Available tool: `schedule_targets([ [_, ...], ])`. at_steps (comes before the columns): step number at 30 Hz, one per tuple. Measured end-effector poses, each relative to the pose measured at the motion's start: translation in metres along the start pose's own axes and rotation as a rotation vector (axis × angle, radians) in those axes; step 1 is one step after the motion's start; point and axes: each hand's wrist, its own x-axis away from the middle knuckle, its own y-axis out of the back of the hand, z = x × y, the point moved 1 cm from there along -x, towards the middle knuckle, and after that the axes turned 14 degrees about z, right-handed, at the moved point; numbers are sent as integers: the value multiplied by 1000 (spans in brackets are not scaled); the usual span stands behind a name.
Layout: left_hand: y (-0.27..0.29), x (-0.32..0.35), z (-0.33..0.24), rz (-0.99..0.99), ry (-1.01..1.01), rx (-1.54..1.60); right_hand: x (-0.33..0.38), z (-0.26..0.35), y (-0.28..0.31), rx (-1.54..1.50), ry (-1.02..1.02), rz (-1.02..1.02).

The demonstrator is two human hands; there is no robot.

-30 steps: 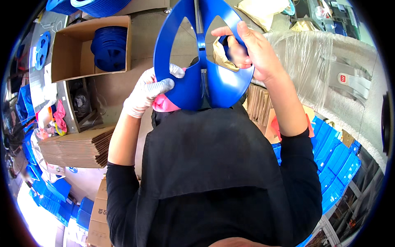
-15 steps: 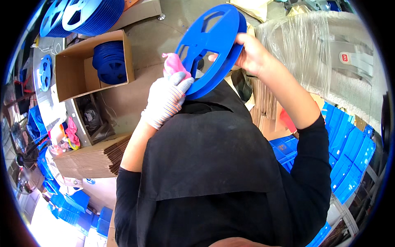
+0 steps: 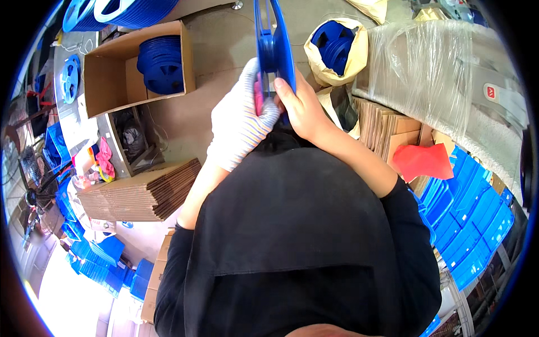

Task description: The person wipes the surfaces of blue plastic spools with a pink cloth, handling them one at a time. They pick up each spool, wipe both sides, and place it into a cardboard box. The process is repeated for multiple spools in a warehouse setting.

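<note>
A blue plastic reel (image 3: 283, 50) is held up in front of me, turned almost edge-on, so the gap between its two flanges shows. My left hand (image 3: 236, 121), in a white striped knit glove, is closed at the reel's left flange. A bit of pink cloth (image 3: 259, 96) shows between the glove and the reel; the rest of it is hidden. My bare right hand (image 3: 310, 112) grips the right flange near its lower edge, thumb on the inner side.
An open carton (image 3: 106, 84) with blue reels (image 3: 161, 67) stands at left; more reels (image 3: 135, 10) are behind it. Ahead right is a cream sack (image 3: 362, 50) holding reels. Flattened cardboard (image 3: 129, 196) lies left. A red sheet (image 3: 422, 162), blue crates (image 3: 477, 219) and plastic film (image 3: 412, 78) are right.
The reel has turned from its broad face to nearly edge-on and moved up in view. My right hand has come down and left to its lower edge; the pink cloth is now mostly hidden.
</note>
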Motion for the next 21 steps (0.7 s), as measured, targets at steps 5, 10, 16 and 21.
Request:
schedule_targets([
  [5,-13,1,17,308,207,287,14,-1,-5,15,-92,30],
  [10,16,17,18,461,301,999,32,17,32,-349,-228,134],
  [16,42,19,47,606,252,925,31,22,58,-299,-257,252],
  [21,41,17,58,607,234,960,24,16,71,-312,-306,366],
])
